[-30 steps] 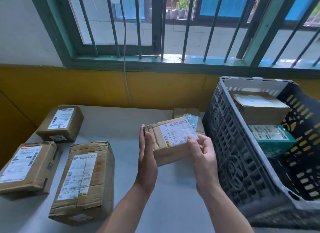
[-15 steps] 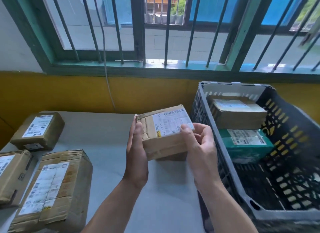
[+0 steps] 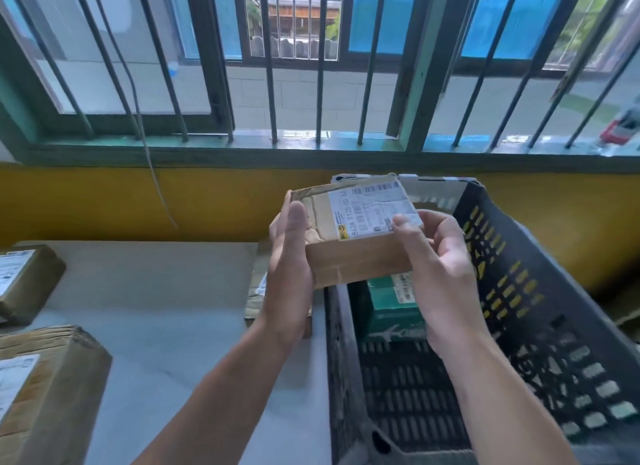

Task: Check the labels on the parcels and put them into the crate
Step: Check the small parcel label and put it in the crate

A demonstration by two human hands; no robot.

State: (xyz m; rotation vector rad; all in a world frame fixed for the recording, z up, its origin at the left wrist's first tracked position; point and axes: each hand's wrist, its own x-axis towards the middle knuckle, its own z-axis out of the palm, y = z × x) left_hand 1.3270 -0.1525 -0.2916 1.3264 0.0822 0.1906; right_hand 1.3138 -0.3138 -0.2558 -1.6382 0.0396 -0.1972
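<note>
A grey table (image 3: 166, 308) stands under a barred window (image 3: 311, 66) against a yellow wall. Above the near-left corner of the black plastic crate (image 3: 519, 326), both hands grip a taped cardboard parcel (image 3: 353, 253), white label (image 3: 370, 210) upward. The left hand (image 3: 289, 274) presses flat on its left end; the right hand (image 3: 440, 281) curls around its right end. A green parcel (image 3: 391, 305) lies inside the crate.

Both hands (image 3: 289, 274) (image 3: 441, 274) hold parcel (image 3: 356, 256) over crate (image 3: 540, 312).
</note>
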